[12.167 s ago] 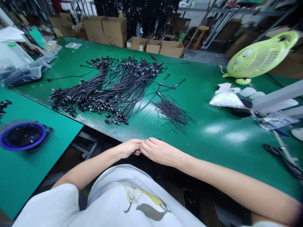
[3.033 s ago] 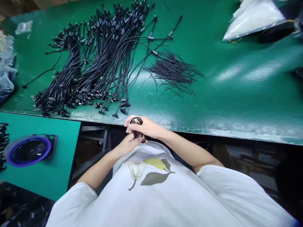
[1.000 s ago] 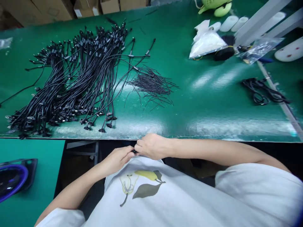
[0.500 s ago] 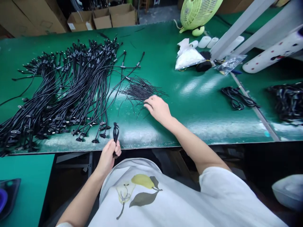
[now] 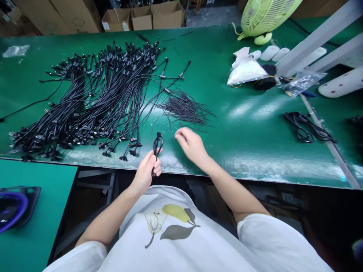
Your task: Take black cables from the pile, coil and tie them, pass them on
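- The left hand (image 5: 146, 172) is gripping a folded black cable (image 5: 158, 143), its fingers closing around the lower part while the loops are sticking out above the fist.
- That cable is sitting over the near edge of the green table (image 5: 227, 156), just beside the connectors at the right front of a big cable heap (image 5: 107, 98).
- The right hand (image 5: 191, 145) is hovering over the table to the right of the folded cable, apart from it; its fingers are bending, with thumb and forefinger coming close together at the tips. Whether anything thin is resting between them, one cannot tell.
- A loose pile of thin black strips (image 5: 185, 107) is lying just beyond the right hand, and a few strays are spreading around it.
- The heap is filling the left part of the table, with many connectors pointing toward the near edge; several cables are reaching over to the strips.
- Farther right, a white bag (image 5: 246, 71) is resting beside a black roll (image 5: 266, 77), and a green fan (image 5: 268, 19) is standing behind them.
- Another bundled black cable (image 5: 304, 126) is lying well apart at the right.
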`<state>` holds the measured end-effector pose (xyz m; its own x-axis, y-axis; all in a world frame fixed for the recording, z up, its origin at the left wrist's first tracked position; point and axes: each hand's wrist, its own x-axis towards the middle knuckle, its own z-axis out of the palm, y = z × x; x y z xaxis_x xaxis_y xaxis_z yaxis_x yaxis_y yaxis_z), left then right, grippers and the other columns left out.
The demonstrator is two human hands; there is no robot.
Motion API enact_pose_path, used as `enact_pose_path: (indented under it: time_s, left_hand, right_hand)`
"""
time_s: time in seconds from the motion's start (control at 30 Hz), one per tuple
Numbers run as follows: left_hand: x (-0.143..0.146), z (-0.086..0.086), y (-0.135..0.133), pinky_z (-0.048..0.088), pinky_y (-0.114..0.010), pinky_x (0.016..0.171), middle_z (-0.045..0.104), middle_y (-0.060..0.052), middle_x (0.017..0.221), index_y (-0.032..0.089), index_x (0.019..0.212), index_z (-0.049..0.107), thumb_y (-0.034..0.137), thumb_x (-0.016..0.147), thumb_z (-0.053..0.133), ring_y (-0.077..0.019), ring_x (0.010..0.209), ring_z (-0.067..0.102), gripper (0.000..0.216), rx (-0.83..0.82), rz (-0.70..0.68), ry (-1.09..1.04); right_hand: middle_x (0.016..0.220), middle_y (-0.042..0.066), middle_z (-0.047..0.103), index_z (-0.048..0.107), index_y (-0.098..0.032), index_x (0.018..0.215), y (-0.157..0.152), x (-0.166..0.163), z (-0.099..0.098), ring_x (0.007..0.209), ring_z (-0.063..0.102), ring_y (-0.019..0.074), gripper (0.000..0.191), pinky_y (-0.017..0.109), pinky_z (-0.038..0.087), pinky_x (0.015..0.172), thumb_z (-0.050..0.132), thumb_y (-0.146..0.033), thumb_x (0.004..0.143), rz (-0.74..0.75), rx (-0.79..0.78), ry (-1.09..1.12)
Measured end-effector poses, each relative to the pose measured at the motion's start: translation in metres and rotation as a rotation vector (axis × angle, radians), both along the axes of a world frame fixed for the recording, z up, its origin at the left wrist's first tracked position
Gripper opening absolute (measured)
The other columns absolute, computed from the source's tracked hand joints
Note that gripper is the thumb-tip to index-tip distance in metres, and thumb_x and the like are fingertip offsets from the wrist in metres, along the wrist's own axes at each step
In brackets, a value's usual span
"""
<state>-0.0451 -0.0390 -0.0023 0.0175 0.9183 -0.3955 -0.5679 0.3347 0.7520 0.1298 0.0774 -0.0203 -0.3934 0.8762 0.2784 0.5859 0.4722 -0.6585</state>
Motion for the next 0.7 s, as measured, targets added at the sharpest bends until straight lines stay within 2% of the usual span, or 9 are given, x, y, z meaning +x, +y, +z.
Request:
enact_pose_path:
  time_s: [0.1, 0.17, 0.23, 0.3, 0.37, 0.43, 0.5, 0.6, 0.7]
  left_hand:
    - [0.004, 0.002, 0.004, 0.033, -0.018, 0.047, 0.037, 0.006, 0.064, 0.016, 0.109, 0.060, 0.044, 0.085, 0.067, -0.0059, 0.051, 0.033, 0.038, 0.065, 0.001, 0.054]
    - [0.003, -0.002, 0.003, 0.033, -0.019, 0.048, 0.039, 0.005, 0.065, 0.015, 0.103, 0.063, 0.044, 0.087, 0.063, -0.0068, 0.052, 0.034, 0.034, 0.118, 0.010, 0.138]
    - [-0.001, -0.008, 0.002, 0.035, -0.021, 0.049, 0.042, 0.004, 0.065, 0.015, 0.102, 0.064, 0.043, 0.088, 0.060, -0.0085, 0.053, 0.036, 0.031, 0.161, 0.016, 0.286]
    - [-0.006, -0.013, 0.002, 0.037, -0.024, 0.054, 0.048, 0.003, 0.064, 0.017, 0.101, 0.066, 0.038, 0.088, 0.061, -0.0113, 0.056, 0.042, 0.025, 0.177, 0.028, 0.478]
    - [-0.012, -0.016, 0.002, 0.041, -0.025, 0.064, 0.057, -0.001, 0.070, 0.019, 0.097, 0.069, 0.028, 0.083, 0.065, -0.0156, 0.067, 0.051, 0.017, 0.197, 0.048, 0.647]
    - [-0.018, -0.017, 0.002, 0.042, -0.026, 0.072, 0.063, -0.004, 0.081, 0.020, 0.087, 0.070, 0.019, 0.077, 0.067, -0.0193, 0.080, 0.055, 0.010, 0.235, 0.046, 0.737]
    - [-0.025, -0.017, 0.000, 0.041, -0.026, 0.069, 0.062, -0.004, 0.078, 0.020, 0.076, 0.067, 0.016, 0.075, 0.065, -0.0187, 0.077, 0.054, 0.005, 0.244, -0.047, 0.725]
    - [-0.032, -0.016, -0.006, 0.034, -0.024, 0.054, 0.049, 0.002, 0.056, 0.018, 0.065, 0.058, 0.026, 0.077, 0.062, -0.0126, 0.055, 0.043, 0.015, 0.130, -0.258, 0.504]
    - [-0.035, -0.015, -0.012, 0.028, -0.023, 0.050, 0.042, 0.005, 0.049, 0.017, 0.062, 0.052, 0.034, 0.073, 0.066, -0.0087, 0.048, 0.036, 0.025, 0.021, -0.329, 0.302]
  right_hand:
    - [0.084, 0.002, 0.064, 0.058, -0.019, 0.090, -0.046, -0.021, 0.001, 0.076, 0.058, 0.0134, 0.014, 0.024, 0.043, 0.070, 0.047, -0.025, 0.096, 0.238, -0.174, 0.157]
    - [0.086, 0.003, 0.064, 0.060, -0.018, 0.092, -0.063, -0.028, 0.001, 0.077, 0.058, 0.0132, 0.017, 0.024, 0.043, 0.070, 0.045, -0.024, 0.097, 0.285, -0.122, 0.133]
    - [0.083, 0.005, 0.063, 0.062, -0.017, 0.092, -0.068, -0.030, 0.003, 0.077, 0.056, 0.0148, 0.021, 0.027, 0.042, 0.070, 0.043, -0.023, 0.098, 0.290, 0.092, -0.013]
    - [0.079, 0.006, 0.061, 0.063, -0.015, 0.090, -0.065, -0.029, 0.008, 0.076, 0.054, 0.0166, 0.024, 0.030, 0.040, 0.070, 0.041, -0.018, 0.098, 0.335, 0.406, -0.199]
    - [0.090, 0.010, 0.064, 0.064, -0.012, 0.095, -0.058, -0.030, 0.015, 0.086, 0.055, 0.0187, 0.025, 0.033, 0.039, 0.076, 0.039, -0.011, 0.096, 0.466, 0.698, -0.321]
    - [0.110, 0.014, 0.062, 0.062, -0.009, 0.103, -0.050, -0.033, 0.021, 0.102, 0.054, 0.0211, 0.025, 0.036, 0.039, 0.085, 0.039, -0.008, 0.094, 0.629, 0.856, -0.388]
    - [0.108, 0.015, 0.061, 0.061, -0.009, 0.098, -0.046, -0.037, 0.027, 0.100, 0.054, 0.0223, 0.023, 0.038, 0.039, 0.084, 0.038, -0.010, 0.095, 0.730, 0.867, -0.471]
    - [0.086, 0.010, 0.060, 0.057, -0.013, 0.086, -0.047, -0.041, 0.036, 0.079, 0.053, 0.0191, 0.024, 0.035, 0.037, 0.070, 0.036, -0.013, 0.097, 0.847, 0.841, -0.565]
    - [0.089, 0.009, 0.059, 0.056, -0.013, 0.094, -0.053, -0.042, 0.045, 0.078, 0.051, 0.0182, 0.022, 0.033, 0.035, 0.067, 0.034, -0.012, 0.098, 0.937, 0.899, -0.596]
